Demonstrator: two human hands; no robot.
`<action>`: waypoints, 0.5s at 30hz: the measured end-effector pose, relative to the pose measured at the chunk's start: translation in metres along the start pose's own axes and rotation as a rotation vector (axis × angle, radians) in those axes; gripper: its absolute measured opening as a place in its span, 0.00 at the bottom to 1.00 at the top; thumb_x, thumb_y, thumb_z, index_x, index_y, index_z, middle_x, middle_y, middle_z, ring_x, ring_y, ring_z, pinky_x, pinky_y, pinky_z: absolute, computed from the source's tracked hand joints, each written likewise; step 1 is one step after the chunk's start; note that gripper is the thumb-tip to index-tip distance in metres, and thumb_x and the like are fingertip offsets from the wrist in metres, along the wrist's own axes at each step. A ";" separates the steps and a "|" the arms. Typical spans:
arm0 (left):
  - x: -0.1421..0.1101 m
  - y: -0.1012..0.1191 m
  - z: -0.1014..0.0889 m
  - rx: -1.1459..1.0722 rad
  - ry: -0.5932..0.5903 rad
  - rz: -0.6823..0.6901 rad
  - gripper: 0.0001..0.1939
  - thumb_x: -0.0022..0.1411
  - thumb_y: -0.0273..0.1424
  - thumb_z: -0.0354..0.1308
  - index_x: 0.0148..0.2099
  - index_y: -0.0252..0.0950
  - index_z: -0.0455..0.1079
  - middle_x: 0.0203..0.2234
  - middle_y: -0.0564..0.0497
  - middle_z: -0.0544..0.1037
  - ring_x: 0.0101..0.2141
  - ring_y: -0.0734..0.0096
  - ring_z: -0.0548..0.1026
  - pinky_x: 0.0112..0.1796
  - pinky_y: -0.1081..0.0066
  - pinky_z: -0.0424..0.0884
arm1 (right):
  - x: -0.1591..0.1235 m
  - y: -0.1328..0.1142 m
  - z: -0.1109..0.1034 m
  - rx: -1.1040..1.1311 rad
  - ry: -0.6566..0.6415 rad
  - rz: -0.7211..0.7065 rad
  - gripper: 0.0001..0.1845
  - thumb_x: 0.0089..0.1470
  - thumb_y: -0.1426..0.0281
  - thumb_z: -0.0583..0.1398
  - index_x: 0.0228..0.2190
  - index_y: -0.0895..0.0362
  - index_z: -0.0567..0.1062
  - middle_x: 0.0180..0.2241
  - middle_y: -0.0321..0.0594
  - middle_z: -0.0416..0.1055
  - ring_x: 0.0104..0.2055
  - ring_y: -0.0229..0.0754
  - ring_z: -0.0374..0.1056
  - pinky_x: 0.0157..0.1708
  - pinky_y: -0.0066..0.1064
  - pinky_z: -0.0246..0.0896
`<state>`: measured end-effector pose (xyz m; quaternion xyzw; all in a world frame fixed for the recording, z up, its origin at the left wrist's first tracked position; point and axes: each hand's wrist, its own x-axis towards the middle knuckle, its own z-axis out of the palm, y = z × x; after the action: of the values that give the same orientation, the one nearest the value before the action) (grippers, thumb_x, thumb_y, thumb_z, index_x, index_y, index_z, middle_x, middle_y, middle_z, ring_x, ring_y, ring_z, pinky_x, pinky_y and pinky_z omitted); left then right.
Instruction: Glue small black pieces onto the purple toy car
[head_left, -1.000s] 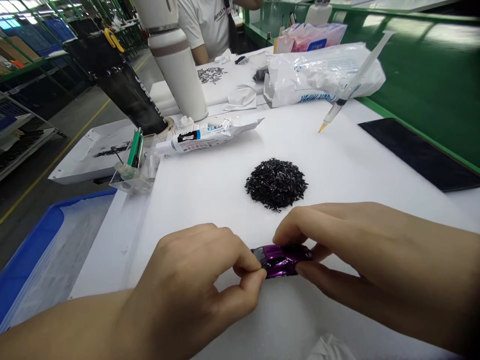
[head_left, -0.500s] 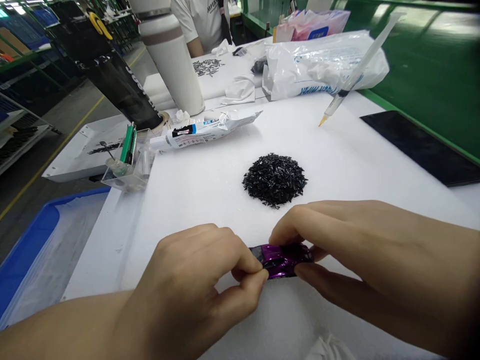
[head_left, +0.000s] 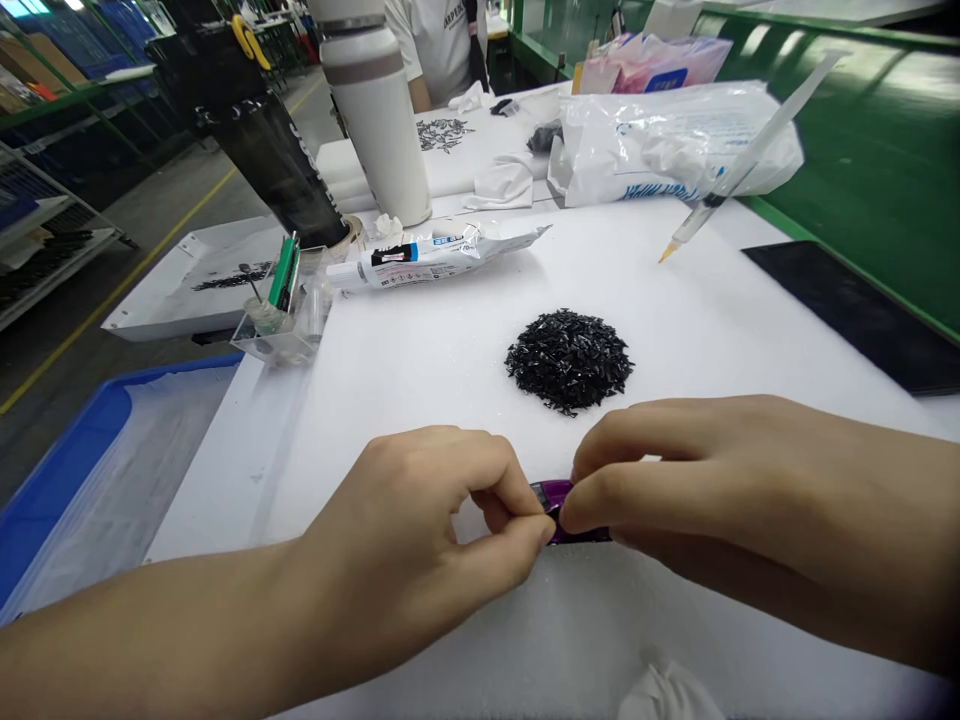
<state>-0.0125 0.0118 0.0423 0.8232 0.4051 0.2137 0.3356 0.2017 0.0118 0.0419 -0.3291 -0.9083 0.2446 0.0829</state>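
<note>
Between the hands: a purple toy car body (head_left: 559,510) fills the narrow gap, pinched by the left hand (head_left: 397,530) and right hand (head_left: 697,490).
Straight ahead: white foam on the desk (head_left: 420,400) gives open passage, with a pile of black slivers (head_left: 568,360) standing near the right hand.
Farther ahead: a glue tube (head_left: 435,258) and clear acrylic stand (head_left: 281,325) block the way.
Far right: a syringe (head_left: 739,170) lies across a plastic bag (head_left: 667,145), beside a black panel (head_left: 847,310).
Left: a blue tray (head_left: 112,450) lies past the desk edge.
</note>
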 end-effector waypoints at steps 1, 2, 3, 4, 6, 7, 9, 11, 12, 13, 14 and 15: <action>0.000 -0.001 0.000 0.024 0.009 0.023 0.07 0.51 0.21 0.59 0.26 0.37 0.67 0.20 0.64 0.72 0.23 0.86 0.69 0.25 0.85 0.63 | 0.001 0.000 -0.002 0.010 -0.018 -0.006 0.16 0.52 0.81 0.50 0.37 0.49 0.68 0.35 0.35 0.66 0.30 0.37 0.64 0.26 0.27 0.59; -0.001 -0.001 0.000 0.053 0.014 0.052 0.06 0.52 0.22 0.59 0.27 0.37 0.68 0.21 0.63 0.73 0.23 0.85 0.69 0.25 0.84 0.63 | 0.002 0.000 -0.003 0.017 -0.029 -0.010 0.16 0.52 0.81 0.50 0.36 0.49 0.68 0.35 0.35 0.66 0.30 0.37 0.64 0.27 0.27 0.59; -0.001 -0.001 0.000 0.087 0.024 0.084 0.06 0.52 0.23 0.59 0.27 0.37 0.68 0.21 0.62 0.73 0.24 0.84 0.70 0.26 0.83 0.63 | 0.003 0.000 -0.005 0.023 -0.047 -0.014 0.15 0.52 0.80 0.51 0.37 0.49 0.68 0.35 0.35 0.66 0.30 0.37 0.64 0.27 0.27 0.59; -0.001 -0.002 0.000 0.123 0.035 0.120 0.05 0.53 0.23 0.59 0.27 0.37 0.68 0.21 0.62 0.73 0.23 0.83 0.70 0.25 0.82 0.64 | 0.004 0.000 -0.006 0.030 -0.062 -0.020 0.15 0.52 0.80 0.51 0.37 0.50 0.68 0.35 0.34 0.66 0.30 0.36 0.64 0.27 0.27 0.58; -0.001 -0.002 -0.001 0.196 0.060 0.191 0.05 0.55 0.25 0.58 0.27 0.37 0.68 0.20 0.60 0.73 0.23 0.81 0.70 0.25 0.79 0.63 | 0.006 0.000 -0.009 0.041 -0.093 -0.014 0.14 0.54 0.79 0.51 0.37 0.49 0.67 0.36 0.34 0.66 0.31 0.36 0.64 0.28 0.27 0.58; -0.001 -0.002 -0.002 0.231 0.071 0.225 0.06 0.56 0.25 0.57 0.27 0.37 0.68 0.20 0.60 0.74 0.22 0.80 0.70 0.25 0.78 0.63 | 0.007 0.000 -0.010 0.047 -0.104 -0.010 0.14 0.54 0.79 0.51 0.38 0.49 0.67 0.36 0.33 0.66 0.32 0.36 0.65 0.28 0.28 0.59; -0.002 -0.001 -0.005 0.303 0.069 0.275 0.07 0.58 0.27 0.55 0.27 0.37 0.69 0.20 0.58 0.74 0.23 0.78 0.70 0.26 0.77 0.64 | 0.008 -0.001 -0.012 0.054 -0.124 0.004 0.13 0.55 0.78 0.51 0.38 0.49 0.68 0.36 0.33 0.67 0.33 0.36 0.65 0.30 0.28 0.59; -0.003 0.000 -0.009 0.356 0.030 0.300 0.07 0.59 0.29 0.54 0.29 0.37 0.69 0.21 0.58 0.74 0.24 0.77 0.70 0.27 0.77 0.64 | 0.008 -0.001 -0.012 0.059 -0.128 0.009 0.14 0.55 0.78 0.52 0.38 0.49 0.68 0.37 0.33 0.67 0.33 0.36 0.65 0.30 0.28 0.59; -0.003 0.001 -0.012 0.374 0.005 0.302 0.06 0.60 0.29 0.54 0.30 0.37 0.69 0.22 0.58 0.74 0.24 0.77 0.71 0.27 0.77 0.65 | 0.007 -0.002 -0.012 0.062 -0.126 0.002 0.14 0.54 0.79 0.52 0.39 0.49 0.68 0.37 0.33 0.67 0.33 0.36 0.65 0.30 0.27 0.59; -0.004 0.001 -0.013 0.392 -0.021 0.304 0.05 0.60 0.30 0.54 0.32 0.38 0.69 0.23 0.58 0.75 0.25 0.77 0.71 0.27 0.76 0.66 | 0.007 -0.002 -0.012 0.061 -0.121 -0.004 0.15 0.54 0.79 0.52 0.39 0.49 0.68 0.37 0.33 0.67 0.33 0.36 0.66 0.30 0.27 0.59; -0.005 0.001 -0.015 0.413 -0.050 0.307 0.04 0.60 0.29 0.54 0.33 0.38 0.70 0.23 0.58 0.75 0.26 0.76 0.72 0.28 0.76 0.67 | 0.006 -0.002 -0.011 0.053 -0.114 -0.008 0.15 0.54 0.79 0.53 0.39 0.49 0.68 0.37 0.33 0.67 0.33 0.36 0.66 0.30 0.27 0.59; -0.006 0.001 -0.016 0.438 -0.076 0.318 0.05 0.60 0.29 0.53 0.34 0.38 0.70 0.24 0.57 0.75 0.26 0.76 0.72 0.28 0.76 0.67 | 0.006 -0.003 -0.011 0.042 -0.105 -0.016 0.15 0.53 0.79 0.53 0.39 0.50 0.68 0.37 0.34 0.68 0.33 0.37 0.66 0.30 0.27 0.59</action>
<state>-0.0257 0.0124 0.0539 0.9369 0.2942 0.1399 0.1270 0.1992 0.0179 0.0524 -0.3068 -0.9086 0.2798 0.0441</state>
